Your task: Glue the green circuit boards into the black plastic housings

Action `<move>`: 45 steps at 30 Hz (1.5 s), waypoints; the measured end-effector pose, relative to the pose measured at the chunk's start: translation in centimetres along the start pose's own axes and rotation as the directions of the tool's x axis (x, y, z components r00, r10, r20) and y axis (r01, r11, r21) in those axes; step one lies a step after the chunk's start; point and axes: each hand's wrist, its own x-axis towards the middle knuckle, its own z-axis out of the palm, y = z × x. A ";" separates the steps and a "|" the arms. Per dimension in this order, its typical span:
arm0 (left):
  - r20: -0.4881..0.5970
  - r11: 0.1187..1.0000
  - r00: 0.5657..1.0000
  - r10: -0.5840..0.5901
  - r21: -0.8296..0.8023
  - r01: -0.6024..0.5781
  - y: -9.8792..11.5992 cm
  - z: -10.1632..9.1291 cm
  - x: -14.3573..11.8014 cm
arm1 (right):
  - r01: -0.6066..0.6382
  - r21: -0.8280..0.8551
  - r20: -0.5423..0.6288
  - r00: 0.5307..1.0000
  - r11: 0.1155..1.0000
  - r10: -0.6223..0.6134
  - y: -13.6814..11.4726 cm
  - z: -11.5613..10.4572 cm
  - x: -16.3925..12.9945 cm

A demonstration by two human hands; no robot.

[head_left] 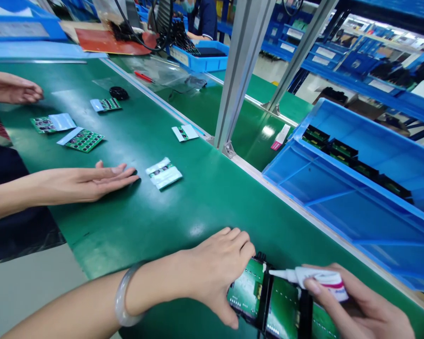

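My left hand [215,273], with a pale bangle [124,296] on its wrist, grips the left end of a black-framed green circuit board module [249,292] on the bench. Thumb and fingers sit on opposite edges of it. In my right hand [367,301] is a white glue tube [325,280] with a pink band, squeezed between thumb and fingers. The tube's thin nozzle points left, its tip at the black frame bar beside a small white blob [264,267]. More black-framed board modules [282,306] lie alongside, partly behind my right hand.
A co-worker's open hands [92,181] reach in from the left. Several green boards with pale film [85,140] lie on the green bench [169,216]. A metal post [243,70] rises at the bench edge. Right of it, a blue bin [339,207] contains black-framed modules.
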 end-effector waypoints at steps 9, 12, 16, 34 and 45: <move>0.015 0.999 1.000 0.027 0.018 -0.027 0.0 -0.3 -0.2 | -0.137 0.190 0.381 0.923 0.972 0.055 -2.1 2.4 0.6; 0.021 1.000 0.999 0.027 0.013 -0.027 0.0 -0.4 -0.3 | -0.099 0.228 0.394 0.919 0.969 0.002 -3.1 3.7 0.7; 0.033 0.999 0.999 0.021 0.035 -0.022 0.2 -0.3 -0.5 | -0.089 0.292 0.402 0.915 0.952 -0.038 -3.5 4.8 0.9; 0.211 0.995 0.976 -0.057 0.089 0.038 1.2 -1.3 0.0 | -0.069 0.404 0.359 0.929 0.912 -0.089 -3.5 6.4 0.3; 0.229 0.998 0.972 -0.054 0.053 0.043 1.0 -1.6 0.3 | -0.069 0.409 0.334 0.939 0.910 -0.079 -3.4 6.3 0.6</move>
